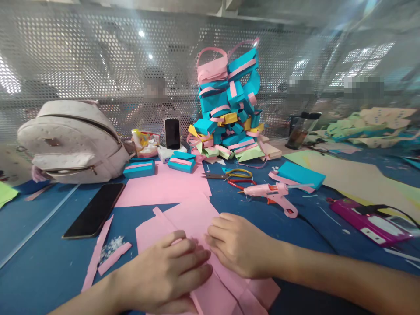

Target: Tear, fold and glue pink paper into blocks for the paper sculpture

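Note:
Several sheets of pink paper (pixel 183 214) lie in front of me, with creases and a folded strip (pixel 241 291) running toward the near edge. My left hand (pixel 167 271) rests on the paper with its fingers curled and pressed onto a folded edge. Close beside it, my right hand (pixel 238 245) pinches the same paper, its fingertips partly hidden. Beyond my right hand lies a pink glue gun (pixel 271 192), its nozzle pointing left. Yellow-and-red-handled scissors (pixel 229 175) lie behind it.
Blue paper boxes (pixel 139 168) and a tall stack of paper bags (pixel 213 103) stand at the back. On the left are a white backpack (pixel 75 140) and a dark phone (pixel 95 212). A purple power strip (pixel 367 221) and a bottle (pixel 303 130) stand on the right.

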{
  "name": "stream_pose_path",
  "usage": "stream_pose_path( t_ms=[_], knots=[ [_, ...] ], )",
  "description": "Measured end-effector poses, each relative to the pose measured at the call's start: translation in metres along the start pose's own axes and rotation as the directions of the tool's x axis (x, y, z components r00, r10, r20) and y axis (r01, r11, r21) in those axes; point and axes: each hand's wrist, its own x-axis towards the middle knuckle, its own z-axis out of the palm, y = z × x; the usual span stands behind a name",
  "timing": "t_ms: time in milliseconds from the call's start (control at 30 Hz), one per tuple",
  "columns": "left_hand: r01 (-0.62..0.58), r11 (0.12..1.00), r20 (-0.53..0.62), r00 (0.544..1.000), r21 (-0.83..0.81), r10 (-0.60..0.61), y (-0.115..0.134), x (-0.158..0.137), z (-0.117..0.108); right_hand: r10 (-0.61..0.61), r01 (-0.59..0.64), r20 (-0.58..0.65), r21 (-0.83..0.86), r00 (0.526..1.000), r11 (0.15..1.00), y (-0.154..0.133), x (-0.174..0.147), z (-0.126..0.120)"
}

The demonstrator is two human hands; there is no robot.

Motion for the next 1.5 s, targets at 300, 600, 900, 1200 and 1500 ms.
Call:
stream_pose_path(
  t_ms=[300, 600, 900, 1200, 1500],
  knots=[
    [-0.122, 0.968, 0.035, 0.992, 0.220, 0.117, 0.009, 0.010, -0.017, 0.053, -0.068, -0.162, -0.086, 0.985, 0.994, 0.008, -0.005, -0.019],
    [-0.069, 0.964, 0.041, 0.997, 0.255, 0.061, 0.023, 0.015, -0.018, 0.147, -0.150, -0.100, -0.022, 0.984, 0.988, 0.007, -0.035, -0.035],
    [-0.039, 0.926, -0.142, 0.985, 0.376, 0.100, 0.002, 0.014, -0.045, 0.082, -0.104, -0.245, -0.081, 0.966, 0.991, 0.007, -0.056, -0.041],
    [0.113, 0.939, -0.104, 0.991, 0.326, -0.084, -0.022, -0.012, -0.069, -0.306, 0.217, -0.344, -0.273, 0.888, 0.937, 0.005, -0.057, -0.035],
    [0.181, 0.949, -0.143, 0.979, 0.258, -0.148, -0.027, -0.019, -0.070, -0.431, 0.360, -0.291, -0.268, 0.854, 0.894, 0.002, -0.044, -0.023]
  ],
)
